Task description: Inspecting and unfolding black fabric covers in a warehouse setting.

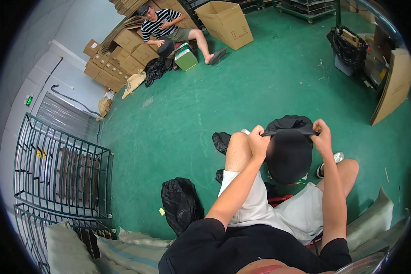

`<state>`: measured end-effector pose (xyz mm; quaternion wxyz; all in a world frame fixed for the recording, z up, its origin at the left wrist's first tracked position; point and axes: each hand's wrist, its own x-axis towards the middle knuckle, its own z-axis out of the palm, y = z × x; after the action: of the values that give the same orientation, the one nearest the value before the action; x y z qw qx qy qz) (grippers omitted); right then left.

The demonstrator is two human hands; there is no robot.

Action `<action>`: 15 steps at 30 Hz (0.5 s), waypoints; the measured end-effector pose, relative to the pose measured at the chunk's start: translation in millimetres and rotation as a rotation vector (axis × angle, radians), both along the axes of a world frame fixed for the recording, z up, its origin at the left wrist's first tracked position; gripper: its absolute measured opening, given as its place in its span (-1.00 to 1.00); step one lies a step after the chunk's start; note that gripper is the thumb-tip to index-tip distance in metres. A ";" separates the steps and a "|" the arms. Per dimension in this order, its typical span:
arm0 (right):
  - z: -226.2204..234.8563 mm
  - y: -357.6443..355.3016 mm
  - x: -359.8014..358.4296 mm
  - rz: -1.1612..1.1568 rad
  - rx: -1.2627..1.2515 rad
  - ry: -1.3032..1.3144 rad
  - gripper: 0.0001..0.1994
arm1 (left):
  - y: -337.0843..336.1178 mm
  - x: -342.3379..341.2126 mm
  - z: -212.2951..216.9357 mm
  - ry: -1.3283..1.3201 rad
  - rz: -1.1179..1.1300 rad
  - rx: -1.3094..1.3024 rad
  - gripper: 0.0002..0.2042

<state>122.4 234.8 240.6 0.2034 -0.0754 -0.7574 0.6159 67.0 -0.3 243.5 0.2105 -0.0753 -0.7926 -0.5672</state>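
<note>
Black soft fabric cover [289, 137] sat stretched betw. both hands over the knees, long axis running left–right, w/ left hand [258, 139] and right hand [323, 134] each pinched shut on an opposite top edge, equally near.

Green floor [260, 86] bears cardboard boxes [123, 59] and a black bag [181, 203].

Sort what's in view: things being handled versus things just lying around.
In hand: left hand and right hand stretching a black bag open.

Lying about: crumpled black bag on the green floor, open cardboard box, green wire cage, white sacks.
</note>
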 end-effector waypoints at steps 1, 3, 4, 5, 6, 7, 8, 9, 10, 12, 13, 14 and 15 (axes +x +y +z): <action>1.5 -1.8 0.6 0.002 -0.003 0.000 -0.70 | -1.3 -0.6 -1.1 0.000 0.002 -0.003 -0.65; 5.0 -4.3 3.6 0.257 0.001 -0.157 -0.68 | -2.5 -1.7 -2.8 -0.033 -0.080 0.062 -0.66; -0.6 -2.8 3.3 0.311 -0.006 -0.191 -0.69 | -2.3 -1.8 -3.6 -0.034 -0.082 0.061 -0.66; -1.3 -1.9 4.2 0.310 -0.007 -0.191 -0.69 | -2.1 -1.7 -4.4 -0.055 -0.103 0.081 -0.67; 0.3 -2.1 5.5 0.344 0.083 -0.244 -0.69 | -2.6 -1.6 -5.0 -0.077 -0.124 0.100 -0.67; 2.9 -2.0 7.2 0.377 0.174 -0.297 -0.67 | -3.2 -1.8 -5.5 -0.078 -0.126 0.099 -0.67; 6.9 -1.9 7.2 0.370 0.177 -0.345 -0.64 | -4.0 -2.3 -5.9 -0.072 -0.133 0.098 -0.68; 7.2 -0.5 7.5 0.367 0.178 -0.345 -0.64 | -4.0 -3.2 -6.2 -0.064 -0.141 0.099 -0.68; 7.1 1.4 7.8 0.415 0.108 -0.352 -0.64 | -4.4 -3.6 -6.5 -0.064 -0.143 0.100 -0.68; 8.9 2.8 9.1 0.463 0.041 -0.358 -0.65 | -6.0 -4.2 -7.8 -0.075 -0.168 0.134 -0.72; 11.3 2.2 10.8 0.522 -0.058 -0.340 -0.66 | -6.7 -5.2 -8.7 -0.074 -0.167 0.136 -0.72; 12.8 1.6 11.3 0.581 -0.158 -0.320 -0.67 | -7.5 -6.3 -9.5 -0.094 -0.214 0.128 -0.71; 13.6 1.0 11.4 0.582 -0.158 -0.321 -0.67 | -8.8 -7.2 -11.9 -0.114 -0.262 0.120 -0.70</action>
<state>133.8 235.7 254.1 -0.1089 0.0323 -0.7195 0.6851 59.8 -9.1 231.6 0.0933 -0.1330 -0.7515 -0.6394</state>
